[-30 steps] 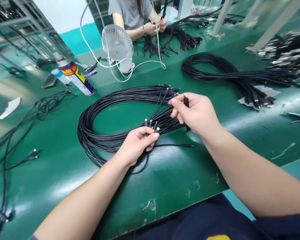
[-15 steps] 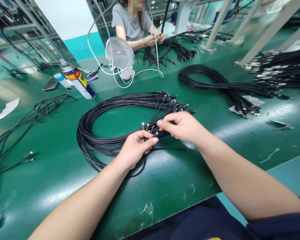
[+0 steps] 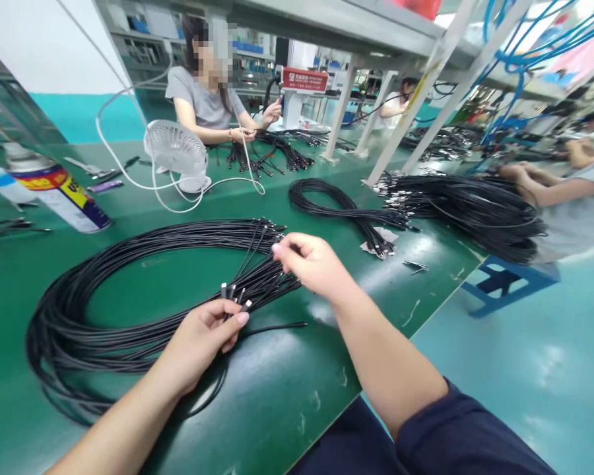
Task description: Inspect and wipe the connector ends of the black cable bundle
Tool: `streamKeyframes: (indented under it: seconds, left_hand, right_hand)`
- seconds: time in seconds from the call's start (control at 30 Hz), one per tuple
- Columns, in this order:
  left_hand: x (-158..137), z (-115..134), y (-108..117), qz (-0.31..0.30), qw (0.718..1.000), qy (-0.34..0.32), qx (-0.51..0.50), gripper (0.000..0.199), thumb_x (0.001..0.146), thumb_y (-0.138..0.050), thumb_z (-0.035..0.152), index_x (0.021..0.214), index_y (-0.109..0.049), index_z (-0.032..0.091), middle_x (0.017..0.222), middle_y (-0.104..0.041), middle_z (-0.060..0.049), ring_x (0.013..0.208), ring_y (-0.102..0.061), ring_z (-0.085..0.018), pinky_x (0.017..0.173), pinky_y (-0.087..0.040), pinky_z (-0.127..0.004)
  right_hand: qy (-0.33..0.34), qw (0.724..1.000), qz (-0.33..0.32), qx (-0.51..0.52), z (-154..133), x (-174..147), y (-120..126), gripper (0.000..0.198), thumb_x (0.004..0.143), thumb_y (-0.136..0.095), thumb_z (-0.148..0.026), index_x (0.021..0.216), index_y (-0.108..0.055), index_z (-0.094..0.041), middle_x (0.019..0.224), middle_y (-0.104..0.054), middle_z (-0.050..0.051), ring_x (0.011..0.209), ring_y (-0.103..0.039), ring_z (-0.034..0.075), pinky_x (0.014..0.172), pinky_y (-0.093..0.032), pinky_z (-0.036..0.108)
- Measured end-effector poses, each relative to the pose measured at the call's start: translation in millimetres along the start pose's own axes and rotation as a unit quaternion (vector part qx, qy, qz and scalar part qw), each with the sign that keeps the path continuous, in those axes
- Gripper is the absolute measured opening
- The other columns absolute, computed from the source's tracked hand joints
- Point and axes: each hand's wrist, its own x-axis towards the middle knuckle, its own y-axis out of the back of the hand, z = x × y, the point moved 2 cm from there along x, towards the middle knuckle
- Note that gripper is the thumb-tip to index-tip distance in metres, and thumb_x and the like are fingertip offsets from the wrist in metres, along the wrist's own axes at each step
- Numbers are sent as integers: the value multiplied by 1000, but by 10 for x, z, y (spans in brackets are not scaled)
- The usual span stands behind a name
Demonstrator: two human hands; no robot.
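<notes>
A big looped bundle of black cables point(image 3: 59, 310) lies on the green table, its connector ends gathered at the right. My left hand point(image 3: 205, 333) is closed on several USB cables, whose metal-tipped plugs point(image 3: 247, 305) stick up past thumb and fingers. Farther up and to the right, my right hand point(image 3: 307, 264) hovers by the bundle's connector ends, thumb and fingertips pinched together. Whatever may be in that pinch is hidden. One loose cable end point(image 3: 287, 325) points right, just beyond my left hand.
At the left stand a spray can point(image 3: 62, 191) and a white fan point(image 3: 175, 152) with its cord. A second cable coil point(image 3: 321, 198) and a large cable pile point(image 3: 475, 204) lie right. Co-workers sit across the table and at far right, near a blue stool point(image 3: 515, 284).
The view has swung right and up, bringing the right-hand co-worker and stool into sight. My right hand has moved away from the left hand's plugs toward the bundle's ends. My left hand keeps its grip.
</notes>
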Motion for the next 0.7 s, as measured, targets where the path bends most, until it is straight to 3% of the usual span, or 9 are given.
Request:
streamKeyframes:
  seconds: [0.1, 0.23, 0.33, 0.4, 0.47, 0.53, 0.63, 0.7]
  left_hand:
    - [-61, 40, -67, -61, 997, 24, 31, 40, 59, -80, 46, 74, -61, 14, 56, -56, 3, 46, -44, -7, 49, -33, -22]
    - [-136, -3, -151, -183, 979, 45, 84, 31, 64, -77, 40, 75, -65, 14, 59, -58, 1, 52, -48, -10, 53, -36, -23]
    - [-169, -41, -188, -215, 969, 20, 118, 26, 67, -75, 37, 75, -67, 13, 59, -54, 2, 54, -46, -10, 53, -34, -22]
    - [-161, -64, -195, -203, 970, -3, 134, 23, 69, -74, 36, 74, -68, 14, 63, -56, 0, 57, -47, -11, 55, -35, -23]
    - [-125, -98, -183, -175, 973, -28, 150, 22, 69, -74, 35, 74, -69, 14, 70, -61, -2, 62, -51, -13, 58, -38, -24]
    - [-65, -143, -151, -145, 975, -59, 160, 22, 70, -75, 36, 77, -70, 15, 79, -65, -5, 69, -55, -15, 62, -42, -25]
    - [43, -224, -83, -124, 981, -65, 136, 27, 74, -73, 40, 84, -69, 15, 79, -66, -6, 67, -57, -16, 61, -43, -26]
    - [105, -251, -36, -116, 986, -52, 111, 29, 75, -72, 42, 84, -68, 15, 74, -65, -4, 61, -55, -14, 58, -43, -25]
  right_hand:
    - [-31, 997, -54, 39, -85, -58, 173, 28, 83, -56, -44, 71, -47, -21, 54, -45, -7, 47, -40, 8, 48, -35, 23]
    - [-79, 963, -258, 31, -160, -264, 237, 22, 85, -55, -35, 71, -50, -19, 53, -50, -6, 48, -49, 8, 50, -40, 22]
    - [-120, 937, -328, -9, -95, -423, 228, 26, 89, -52, -37, 69, -50, -19, 55, -52, -5, 47, -50, 8, 47, -40, 21]
    - [-153, 943, -294, -32, 56, -501, 262, 25, 85, -57, -39, 71, -54, -19, 59, -55, -4, 48, -50, 8, 45, -39, 20]
    - [-176, 964, -190, -57, 292, -556, 364, 24, 81, -60, -42, 76, -58, -18, 63, -56, -3, 50, -51, 9, 47, -41, 22]
    - [-184, 975, -97, -82, 581, -606, 506, 26, 86, -52, -42, 93, -59, -18, 70, -56, -1, 54, -50, 10, 52, -45, 25]
    - [-194, 971, 55, -132, 987, -662, 743, 45, 87, -48, -32, 129, -45, -17, 95, -59, 7, 67, -55, 13, 63, -50, 31]
    - [-195, 961, 119, -159, 1144, -677, 849, 61, 82, -55, -29, 139, -35, -18, 114, -57, 14, 79, -59, 17, 72, -52, 37]
